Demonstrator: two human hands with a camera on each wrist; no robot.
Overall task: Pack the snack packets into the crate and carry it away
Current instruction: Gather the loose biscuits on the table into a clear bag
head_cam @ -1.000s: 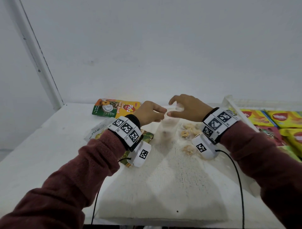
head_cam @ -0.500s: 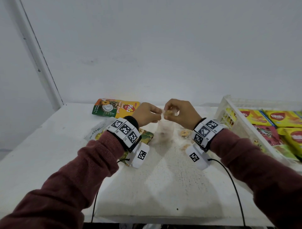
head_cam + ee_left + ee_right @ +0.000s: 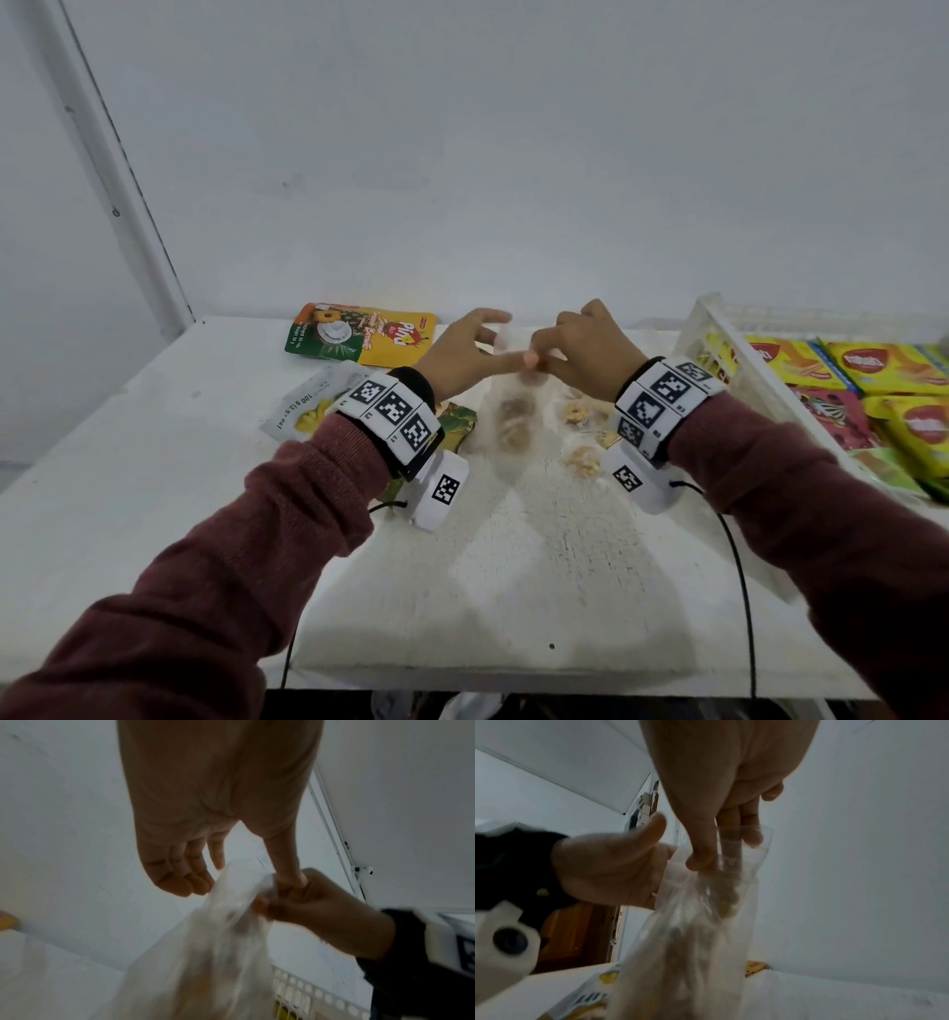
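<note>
Head view: the right hand [image 3: 580, 354] pinches the top edge of a clear plastic bag of pale snack pieces [image 3: 516, 411], which hangs below it over the white table [image 3: 154, 462]; the left hand [image 3: 462, 354], fingers loosely spread, touches the bag's mouth beside the white slatted crate [image 3: 719, 349].

Two hands meet above the white table [image 3: 154, 462], the left hand [image 3: 457, 354] and the right hand [image 3: 585, 354], sharing one clear bag [image 3: 513, 411]. Left of that bag lie three snack packets. Right of it stands one white crate [image 3: 719, 349], holding several packets, the exact number unclear.
</note>
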